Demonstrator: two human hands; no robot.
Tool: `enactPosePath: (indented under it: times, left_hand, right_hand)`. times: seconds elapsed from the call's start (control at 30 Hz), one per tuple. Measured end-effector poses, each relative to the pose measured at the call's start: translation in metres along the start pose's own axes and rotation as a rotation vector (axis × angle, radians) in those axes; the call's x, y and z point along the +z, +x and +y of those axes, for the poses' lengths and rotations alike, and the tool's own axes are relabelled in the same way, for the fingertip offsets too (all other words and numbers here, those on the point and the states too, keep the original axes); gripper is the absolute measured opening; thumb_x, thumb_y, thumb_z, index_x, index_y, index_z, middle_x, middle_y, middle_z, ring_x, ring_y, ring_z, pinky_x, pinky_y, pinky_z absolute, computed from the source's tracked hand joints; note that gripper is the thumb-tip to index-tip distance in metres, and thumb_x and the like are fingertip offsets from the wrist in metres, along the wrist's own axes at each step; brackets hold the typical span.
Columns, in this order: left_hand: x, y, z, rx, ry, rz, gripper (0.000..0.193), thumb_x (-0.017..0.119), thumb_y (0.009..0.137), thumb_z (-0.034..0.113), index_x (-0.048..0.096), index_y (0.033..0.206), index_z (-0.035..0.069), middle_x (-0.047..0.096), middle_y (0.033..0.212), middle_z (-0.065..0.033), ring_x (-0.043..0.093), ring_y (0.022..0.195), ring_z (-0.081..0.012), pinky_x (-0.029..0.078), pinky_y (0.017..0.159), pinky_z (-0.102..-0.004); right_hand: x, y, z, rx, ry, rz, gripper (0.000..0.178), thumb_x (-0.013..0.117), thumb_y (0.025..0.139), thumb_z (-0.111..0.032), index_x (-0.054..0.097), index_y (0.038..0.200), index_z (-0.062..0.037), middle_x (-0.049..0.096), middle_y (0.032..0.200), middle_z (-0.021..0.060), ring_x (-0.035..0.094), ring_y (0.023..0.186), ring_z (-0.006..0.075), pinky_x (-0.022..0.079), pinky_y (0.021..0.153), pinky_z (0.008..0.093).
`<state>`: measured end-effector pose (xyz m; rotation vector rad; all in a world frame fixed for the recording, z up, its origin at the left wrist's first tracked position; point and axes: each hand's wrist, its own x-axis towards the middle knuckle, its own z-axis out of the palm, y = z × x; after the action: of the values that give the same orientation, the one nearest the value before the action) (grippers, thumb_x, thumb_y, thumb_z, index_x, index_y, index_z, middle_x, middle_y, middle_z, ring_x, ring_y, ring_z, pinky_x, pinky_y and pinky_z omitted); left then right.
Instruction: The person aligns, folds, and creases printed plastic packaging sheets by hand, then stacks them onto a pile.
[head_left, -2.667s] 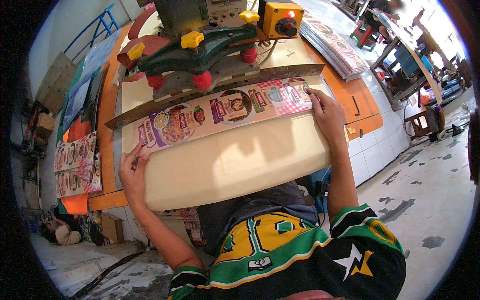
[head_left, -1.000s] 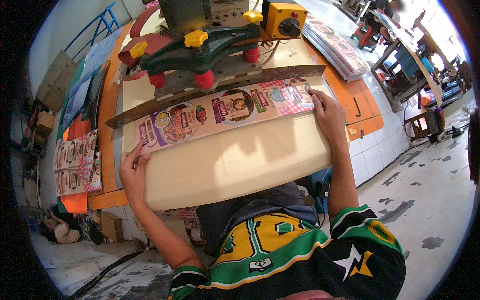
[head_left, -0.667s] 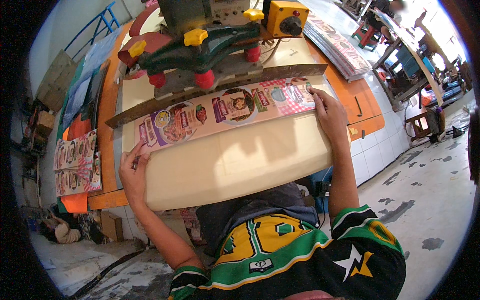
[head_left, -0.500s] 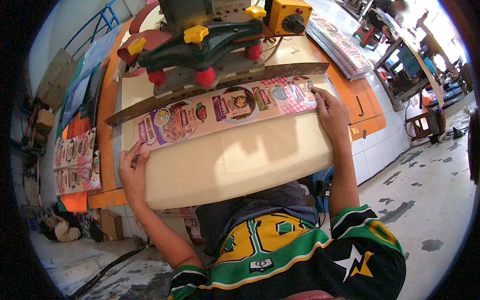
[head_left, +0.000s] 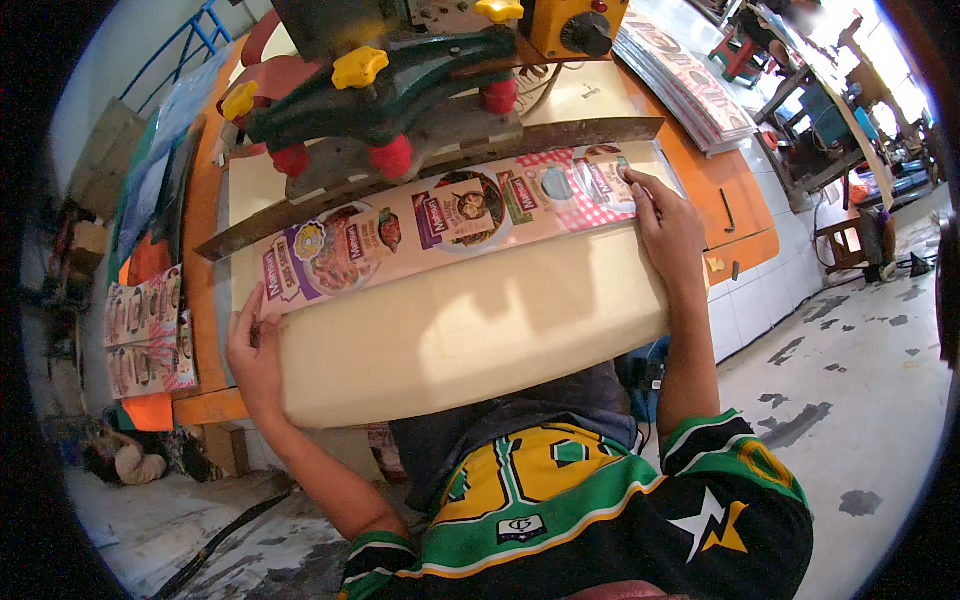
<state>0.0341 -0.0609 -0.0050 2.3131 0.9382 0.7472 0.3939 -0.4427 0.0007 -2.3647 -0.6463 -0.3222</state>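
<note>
A long printed strip (head_left: 405,228) with food pictures and a red-checked end lies across a cream-coloured padded board (head_left: 470,320). It looks like glossy plastic film. My left hand (head_left: 255,350) is at the strip's lower left corner, its thumb and fingers closed on the edge. At the other end, my right hand (head_left: 665,222) pinches the checked part, thumb on top and the other fingers partly hidden. Just beyond the strip, a long metal bar (head_left: 430,180) runs almost parallel to it, below a dark green press arm (head_left: 385,95) with yellow knobs and red feet.
Printed sheets are stacked on the orange table (head_left: 735,205) at the far right, near a hex key (head_left: 728,210). More printed pieces (head_left: 150,335) lie at the left edge. A yellow control box (head_left: 575,28) sits on the machine. Another person is at the far right.
The view has shifted slightly. My left fingers have straightened and moved up along the strip's left end. My right hand keeps its hold on the other end.
</note>
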Motion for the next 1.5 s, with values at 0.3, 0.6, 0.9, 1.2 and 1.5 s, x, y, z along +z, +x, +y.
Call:
enactPosePath:
  times: [0.3, 0.6, 0.9, 1.2, 1.5]
  left_hand:
    - [0.003, 0.001, 0.007, -0.050, 0.016, 0.002, 0.045, 0.065, 0.102, 0.031, 0.064, 0.140, 0.007, 0.059, 0.099, -0.0055, 0.051, 0.085, -0.0165, 0.044, 0.080, -0.0303]
    - [0.004, 0.004, 0.011, -0.055, 0.020, 0.003, 0.045, 0.065, 0.103, 0.031, 0.064, 0.139, 0.004, 0.070, 0.122, -0.0102, 0.059, 0.096, -0.0170, 0.048, 0.087, -0.0310]
    - [0.001, 0.004, 0.015, -0.008, 0.055, 0.023, 0.043, 0.067, 0.101, 0.031, 0.065, 0.138, 0.008, 0.060, 0.095, -0.0045, 0.048, 0.080, -0.0144, 0.042, 0.074, -0.0295]
    - [0.002, 0.002, 0.011, -0.028, 0.020, 0.027, 0.045, 0.067, 0.101, 0.033, 0.065, 0.139, 0.009, 0.058, 0.093, -0.0042, 0.046, 0.078, -0.0148, 0.041, 0.072, -0.0297]
    - [0.003, 0.003, 0.010, -0.021, 0.020, 0.019, 0.048, 0.066, 0.101, 0.037, 0.065, 0.139, 0.008, 0.060, 0.096, -0.0047, 0.047, 0.078, -0.0150, 0.042, 0.072, -0.0295]
  right_hand:
    - [0.002, 0.001, 0.004, 0.019, -0.008, 0.005, 0.026, 0.061, 0.101, -0.029, 0.075, 0.122, -0.0223, 0.075, 0.093, 0.0152, 0.072, 0.079, 0.0292, 0.054, 0.074, 0.0421]
    - [-0.005, 0.004, -0.005, 0.112, -0.044, -0.062, 0.025, 0.062, 0.101, -0.029, 0.073, 0.123, -0.0243, 0.070, 0.077, 0.0135, 0.069, 0.070, 0.0274, 0.051, 0.068, 0.0417]
    - [-0.008, 0.006, -0.008, 0.112, -0.050, -0.065, 0.025, 0.061, 0.101, -0.029, 0.073, 0.122, -0.0216, 0.066, 0.068, 0.0143, 0.068, 0.065, 0.0282, 0.050, 0.064, 0.0417]
    - [-0.005, 0.005, -0.004, 0.095, -0.051, -0.048, 0.025, 0.062, 0.101, -0.031, 0.073, 0.122, -0.0255, 0.064, 0.066, 0.0127, 0.066, 0.063, 0.0283, 0.049, 0.062, 0.0423]
    - [-0.003, 0.004, -0.002, 0.070, -0.038, -0.024, 0.025, 0.062, 0.101, -0.031, 0.073, 0.122, -0.0242, 0.068, 0.071, 0.0141, 0.068, 0.067, 0.0285, 0.050, 0.065, 0.0425]
